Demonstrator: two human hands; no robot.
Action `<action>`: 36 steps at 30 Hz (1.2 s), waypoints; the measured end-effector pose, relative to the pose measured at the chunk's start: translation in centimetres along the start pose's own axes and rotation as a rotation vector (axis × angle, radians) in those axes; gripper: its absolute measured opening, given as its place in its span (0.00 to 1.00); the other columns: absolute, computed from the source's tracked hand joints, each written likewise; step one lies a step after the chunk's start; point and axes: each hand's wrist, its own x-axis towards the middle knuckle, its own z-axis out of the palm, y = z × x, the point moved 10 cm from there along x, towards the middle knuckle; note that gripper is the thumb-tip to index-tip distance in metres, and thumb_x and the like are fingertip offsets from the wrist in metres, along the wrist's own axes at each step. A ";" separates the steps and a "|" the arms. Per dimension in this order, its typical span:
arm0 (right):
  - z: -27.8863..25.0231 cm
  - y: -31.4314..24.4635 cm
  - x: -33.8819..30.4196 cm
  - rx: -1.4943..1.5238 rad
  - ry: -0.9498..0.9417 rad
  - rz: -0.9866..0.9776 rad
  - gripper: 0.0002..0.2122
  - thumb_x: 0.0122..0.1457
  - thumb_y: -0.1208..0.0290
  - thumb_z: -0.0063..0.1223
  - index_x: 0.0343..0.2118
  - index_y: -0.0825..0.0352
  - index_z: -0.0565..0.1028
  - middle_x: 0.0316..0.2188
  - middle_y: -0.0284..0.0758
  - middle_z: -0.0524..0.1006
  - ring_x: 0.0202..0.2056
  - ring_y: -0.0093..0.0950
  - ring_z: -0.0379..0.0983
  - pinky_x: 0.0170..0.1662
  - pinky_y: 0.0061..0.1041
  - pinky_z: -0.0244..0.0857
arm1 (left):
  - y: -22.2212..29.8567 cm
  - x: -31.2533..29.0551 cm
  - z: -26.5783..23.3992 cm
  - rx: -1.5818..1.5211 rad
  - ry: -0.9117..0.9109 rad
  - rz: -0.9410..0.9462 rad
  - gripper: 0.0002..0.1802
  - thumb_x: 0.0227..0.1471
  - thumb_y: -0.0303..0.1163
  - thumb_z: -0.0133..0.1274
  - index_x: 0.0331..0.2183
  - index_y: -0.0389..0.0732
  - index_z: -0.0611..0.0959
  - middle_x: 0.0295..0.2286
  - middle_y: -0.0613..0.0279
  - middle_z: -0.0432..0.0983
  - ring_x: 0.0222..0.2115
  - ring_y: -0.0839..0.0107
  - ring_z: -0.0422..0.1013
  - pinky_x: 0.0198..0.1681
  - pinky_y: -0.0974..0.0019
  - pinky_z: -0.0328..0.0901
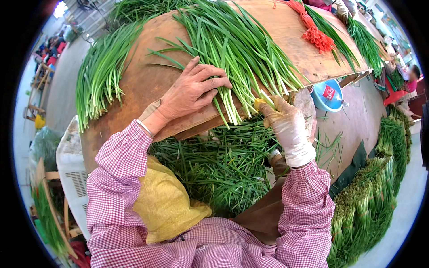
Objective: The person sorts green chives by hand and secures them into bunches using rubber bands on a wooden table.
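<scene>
A loose spread of garlic chives (232,53) lies across the wooden table (147,94), white stem ends toward me at its near edge. My bare left hand (194,89) rests on the left side of the spread, fingers apart over the stems. At the near right end of the spread, my right hand (283,118), in a stained pale glove, is closed around a few chive stems. Their cut white ends stick up between thumb and fingers. Part of the grip is hidden by the glove.
More chives (107,67) hang over the table's left side. Red ties (319,38) lie at right, near another person's gloved hands (343,10). Below are loose chive leaves (214,161), a blue basin (328,105) and bundled chives (362,201). A yellow sack (167,201) covers my lap.
</scene>
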 end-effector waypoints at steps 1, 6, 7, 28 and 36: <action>-0.1 -0.3 -0.1 0.025 -0.026 0.034 0.15 0.55 0.57 0.53 0.41 0.59 0.75 0.18 0.31 0.75 0.19 0.22 0.70 0.25 0.23 0.64 | 0.1 -0.1 -0.1 0.007 0.000 -0.001 0.20 0.46 0.25 0.51 0.44 0.51 0.77 0.43 0.68 0.68 0.48 0.66 0.63 0.61 0.49 0.44; -3.3 -2.7 -1.3 0.193 0.206 -0.156 0.12 0.54 0.69 0.57 0.41 0.66 0.76 0.25 0.30 0.78 0.22 0.15 0.69 0.26 0.16 0.63 | 0.8 -0.1 -0.9 0.082 0.049 0.012 0.16 0.47 0.28 0.51 0.41 0.48 0.77 0.47 0.70 0.67 0.51 0.67 0.61 0.61 0.51 0.44; -3.2 -3.3 -1.7 0.198 0.208 -0.217 0.12 0.54 0.69 0.57 0.41 0.66 0.76 0.26 0.31 0.78 0.24 0.15 0.71 0.27 0.16 0.64 | 1.1 0.1 -1.3 0.094 0.074 0.025 0.15 0.47 0.28 0.51 0.41 0.48 0.77 0.47 0.69 0.67 0.51 0.66 0.61 0.61 0.51 0.44; -2.5 -4.6 -0.3 0.106 0.146 -0.239 0.13 0.54 0.61 0.56 0.40 0.60 0.77 0.25 0.35 0.78 0.24 0.23 0.73 0.28 0.22 0.66 | -0.6 2.9 3.5 -0.193 -0.096 -0.021 0.29 0.54 0.36 0.34 0.59 0.51 0.57 0.56 0.62 0.57 0.58 0.64 0.52 0.64 0.52 0.34; 2.2 -8.8 3.1 -0.617 0.161 -0.465 0.14 0.51 0.64 0.54 0.42 0.59 0.75 0.33 0.37 0.77 0.33 0.38 0.74 0.34 0.33 0.67 | -1.0 2.8 3.4 -0.239 -0.046 -0.081 0.36 0.44 0.24 0.37 0.58 0.52 0.58 0.56 0.62 0.58 0.57 0.64 0.56 0.63 0.50 0.37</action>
